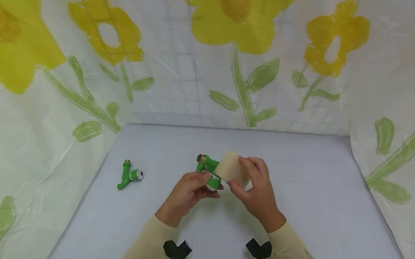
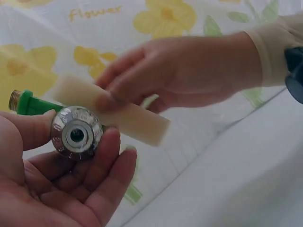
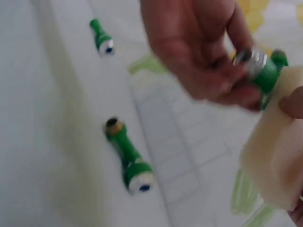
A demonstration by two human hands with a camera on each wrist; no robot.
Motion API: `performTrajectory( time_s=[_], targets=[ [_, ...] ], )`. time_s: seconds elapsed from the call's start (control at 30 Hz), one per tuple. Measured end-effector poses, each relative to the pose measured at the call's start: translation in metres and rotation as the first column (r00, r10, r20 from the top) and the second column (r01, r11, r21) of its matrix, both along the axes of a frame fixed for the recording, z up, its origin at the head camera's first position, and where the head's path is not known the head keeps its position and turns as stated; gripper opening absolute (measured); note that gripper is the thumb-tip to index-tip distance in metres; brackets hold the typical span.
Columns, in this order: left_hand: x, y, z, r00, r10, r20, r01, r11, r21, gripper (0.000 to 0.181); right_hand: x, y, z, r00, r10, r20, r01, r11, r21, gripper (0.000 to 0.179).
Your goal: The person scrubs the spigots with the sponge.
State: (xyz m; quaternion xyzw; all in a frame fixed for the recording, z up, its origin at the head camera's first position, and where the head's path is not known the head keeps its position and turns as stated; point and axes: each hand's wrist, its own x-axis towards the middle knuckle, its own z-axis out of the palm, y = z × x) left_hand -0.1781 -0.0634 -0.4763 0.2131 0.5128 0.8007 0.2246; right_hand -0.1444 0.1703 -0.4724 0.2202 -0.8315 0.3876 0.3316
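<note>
My left hand point(image 1: 192, 188) grips a green tap point(image 1: 213, 183) with a chrome-and-green knob. In the left wrist view the knob's round silver end point(image 2: 76, 134) faces the camera, and a brass threaded end point(image 2: 15, 100) sticks out at the left. My right hand point(image 1: 259, 191) holds a thick cream sponge point(image 1: 231, 167) between thumb and fingers, close against the tap. Whether they touch is unclear. The sponge point(image 2: 132, 120) hides part of the tap's body.
A similar green tap point(image 1: 126, 176) lies on the white table point(image 1: 298, 168) at the left. The right wrist view shows two taps on the table, one nearer point(image 3: 129, 156) and one farther point(image 3: 101, 38). Flower-printed sheeting point(image 1: 182, 71) encloses the back and sides.
</note>
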Motion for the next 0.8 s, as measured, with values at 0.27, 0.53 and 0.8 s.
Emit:
performTrajectory(
  time_s=[0.27,0.53,0.8],
  targets=[
    [0.002,0.005,-0.002,0.999,-0.008,-0.048,0.004,0.996,-0.089,0.025,0.001,-0.014,0.016,0.991,0.11,-0.074,-0.106,0.993,0.054,0.059],
    [-0.004,-0.004,0.004,0.999,-0.042,0.004,0.042,0.998,0.043,0.037,-0.005,0.007,-0.009,0.999,-0.048,0.009,0.048,0.999,0.011,0.067],
    [0.0,0.005,0.0,0.993,-0.113,0.022,0.109,0.985,0.136,0.037,-0.002,0.002,0.006,0.999,-0.008,-0.053,0.007,1.0,-0.023,0.064]
  ],
)
